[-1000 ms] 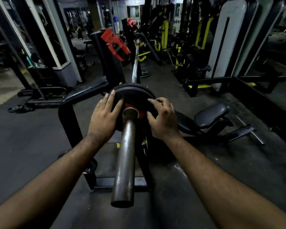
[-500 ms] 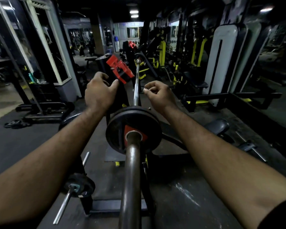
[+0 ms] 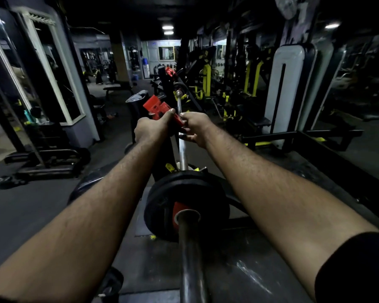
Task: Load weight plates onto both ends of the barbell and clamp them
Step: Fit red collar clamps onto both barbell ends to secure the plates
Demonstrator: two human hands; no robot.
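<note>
The barbell (image 3: 192, 254) runs straight away from the camera, its near sleeve end bare and its thin shaft reaching toward the far end of the gym. One black weight plate (image 3: 162, 206) with a red centre sits on the near sleeve, pushed in toward the rack, with bare steel in front of it. Beyond the plate, a red clamp (image 3: 157, 109) is held up just left of the shaft. The left hand (image 3: 150, 129) is closed around the clamp's lower part, thumb on top. The right hand (image 3: 195, 127) meets it from the other side, fingers pinched on the clamp's near end, right over the shaft; whether it also touches the bar cannot be told. The two hands are together, both forearms stretched out over the plate. A second red clamp (image 3: 170, 72) shows farther back near the far rack upright. Dark gym machines with yellow parts (image 3: 206, 80) stand to the right, and mirrors line the left wall.
</note>
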